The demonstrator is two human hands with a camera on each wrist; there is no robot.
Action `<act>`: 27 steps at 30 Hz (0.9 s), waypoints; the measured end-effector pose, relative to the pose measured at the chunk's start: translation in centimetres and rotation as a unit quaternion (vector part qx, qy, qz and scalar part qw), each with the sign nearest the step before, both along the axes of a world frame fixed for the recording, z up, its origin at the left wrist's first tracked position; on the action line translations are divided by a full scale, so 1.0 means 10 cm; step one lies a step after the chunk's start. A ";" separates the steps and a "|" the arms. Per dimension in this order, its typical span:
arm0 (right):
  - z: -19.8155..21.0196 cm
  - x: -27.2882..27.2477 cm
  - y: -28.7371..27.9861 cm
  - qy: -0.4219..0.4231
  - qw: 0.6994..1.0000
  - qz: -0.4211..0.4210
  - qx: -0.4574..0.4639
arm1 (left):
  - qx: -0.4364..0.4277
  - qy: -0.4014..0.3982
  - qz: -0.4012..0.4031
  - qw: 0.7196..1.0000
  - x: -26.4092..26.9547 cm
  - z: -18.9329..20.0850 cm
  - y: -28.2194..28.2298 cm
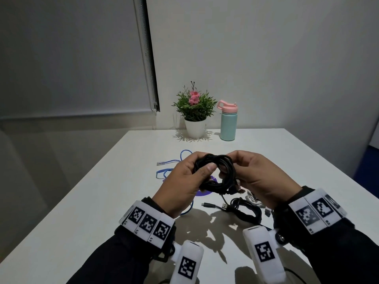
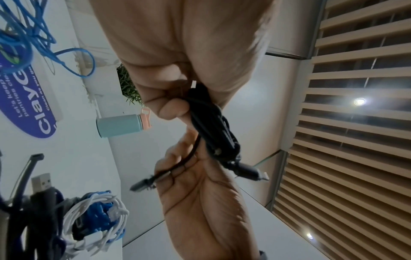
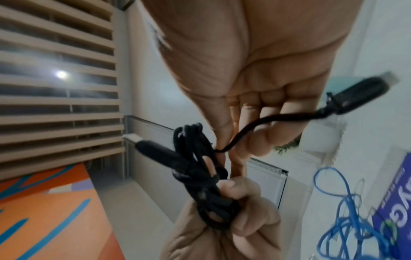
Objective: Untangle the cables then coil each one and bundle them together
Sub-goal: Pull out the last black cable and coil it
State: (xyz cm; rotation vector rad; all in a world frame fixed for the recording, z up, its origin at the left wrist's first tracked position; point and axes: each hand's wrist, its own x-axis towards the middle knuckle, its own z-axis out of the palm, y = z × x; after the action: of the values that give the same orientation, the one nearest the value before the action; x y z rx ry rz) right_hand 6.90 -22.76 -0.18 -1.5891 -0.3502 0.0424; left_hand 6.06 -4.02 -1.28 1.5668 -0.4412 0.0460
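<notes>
Both hands hold a coiled black cable [image 1: 215, 171] above the middle of the white table [image 1: 287, 160]. My left hand [image 1: 202, 163] grips one side of the coil, thumb on top and fingers curled round it [image 2: 211, 123]. My right hand [image 1: 235, 167] pinches the other side, and a loose tail with a USB plug [image 3: 367, 93] runs out between its fingers [image 3: 255, 139]. A loose blue cable [image 1: 170, 167] lies on the table behind my left hand. Another black cable [image 1: 244, 208] and a white cable [image 1: 252, 198] lie under my right hand.
A potted plant [image 1: 194, 111] and a mint bottle with a pink lid [image 1: 228, 121] stand at the table's far edge. A purple sticker [image 1: 205, 191] lies under the hands. The left wrist view shows a white and blue cable bundle [image 2: 95, 219] on the table.
</notes>
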 end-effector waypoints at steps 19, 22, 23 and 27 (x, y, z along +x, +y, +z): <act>0.06 -0.20 0.23 -0.266 0.880 -0.185 -0.347 | -0.106 0.024 0.015 0.994 0.13 0.00 0.10; 0.11 -0.17 0.18 -0.220 0.901 -0.158 -0.339 | -0.122 0.027 -0.020 0.992 0.13 -0.04 0.06; 0.13 -0.17 0.16 -0.208 0.910 -0.150 -0.325 | -0.121 0.023 -0.023 0.992 0.13 -0.04 0.06; 0.12 -0.16 0.15 -0.104 0.972 -0.092 -0.188 | -0.065 -0.026 0.053 0.996 0.17 -0.04 0.09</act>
State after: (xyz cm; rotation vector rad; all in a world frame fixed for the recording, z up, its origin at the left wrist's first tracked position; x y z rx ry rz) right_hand 5.32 -21.23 1.03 -2.0031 -0.3718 -0.2134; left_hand 7.75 -3.08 -1.66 1.4616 -0.3884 0.1937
